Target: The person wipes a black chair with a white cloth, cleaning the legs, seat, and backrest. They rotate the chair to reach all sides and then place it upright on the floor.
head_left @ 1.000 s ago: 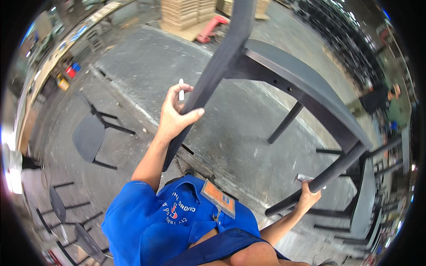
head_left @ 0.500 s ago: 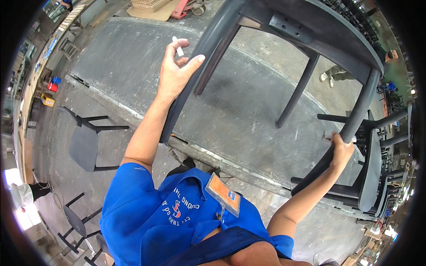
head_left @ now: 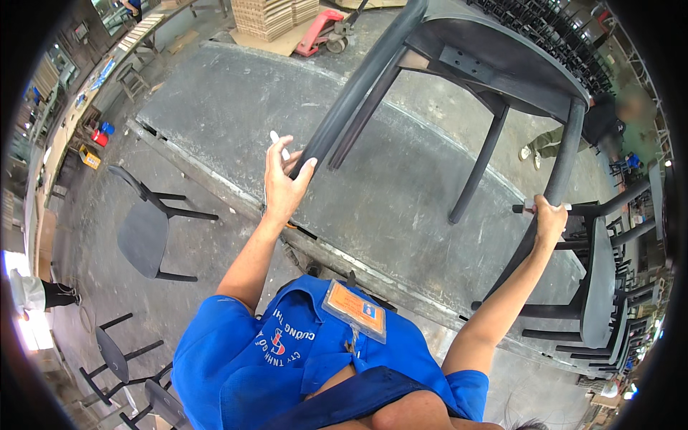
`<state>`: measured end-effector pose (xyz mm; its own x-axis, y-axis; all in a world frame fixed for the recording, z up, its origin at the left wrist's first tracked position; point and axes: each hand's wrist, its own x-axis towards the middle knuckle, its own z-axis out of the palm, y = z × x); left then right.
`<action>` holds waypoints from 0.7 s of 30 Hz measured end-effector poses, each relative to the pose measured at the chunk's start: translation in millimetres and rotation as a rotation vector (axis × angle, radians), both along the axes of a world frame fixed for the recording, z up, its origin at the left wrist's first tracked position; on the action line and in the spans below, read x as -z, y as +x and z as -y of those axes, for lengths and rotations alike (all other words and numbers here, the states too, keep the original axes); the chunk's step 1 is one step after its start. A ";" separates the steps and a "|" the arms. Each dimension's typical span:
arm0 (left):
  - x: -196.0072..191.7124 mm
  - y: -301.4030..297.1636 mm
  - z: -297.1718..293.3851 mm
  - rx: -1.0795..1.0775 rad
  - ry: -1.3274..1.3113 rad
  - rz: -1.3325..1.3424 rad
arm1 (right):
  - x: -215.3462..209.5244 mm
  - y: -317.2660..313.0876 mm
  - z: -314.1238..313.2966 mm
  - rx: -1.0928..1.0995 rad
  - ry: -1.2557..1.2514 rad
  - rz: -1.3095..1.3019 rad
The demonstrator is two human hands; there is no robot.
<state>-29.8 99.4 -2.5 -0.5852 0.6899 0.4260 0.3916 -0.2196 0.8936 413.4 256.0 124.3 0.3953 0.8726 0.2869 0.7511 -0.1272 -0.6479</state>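
A black chair (head_left: 523, 75) is tipped over in front of me, its seat away and its legs toward me. My left hand (head_left: 284, 183) has thumb and fingers around the end of the left leg. A short white stick (head_left: 275, 136) is tucked between those fingers; its kind is unclear. My right hand (head_left: 550, 221) is wrapped around the right leg, part way along. A small pale piece (head_left: 530, 206) pokes out from that hand, too hidden to name. Beneath the chair lies a worn dark grey platform (head_left: 387, 215).
More black chairs stand at left (head_left: 147, 233) and lower left (head_left: 115, 355); others are stacked close by my right arm (head_left: 598, 287). A red pallet jack (head_left: 319, 32) and stacked cardboard (head_left: 261, 18) are beyond the platform. Another person (head_left: 602, 122) is at the far right.
The chair has shifted slightly away from me. My left hand has slid down to the end of the left leg, and its fingers have come closer around it. My right hand still grips its leg.
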 end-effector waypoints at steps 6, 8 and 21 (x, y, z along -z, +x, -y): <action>5.6 9.3 5.9 -0.047 0.000 0.110 | 16.4 -3.3 58.5 -0.019 0.099 -0.014; -1.4 14.3 -5.2 -0.069 0.062 0.099 | 24.9 -3.5 79.4 -0.021 0.131 -0.009; -133.8 45.2 -99.4 -0.288 0.251 -0.091 | 68.3 -3.8 167.0 -0.071 0.209 -0.101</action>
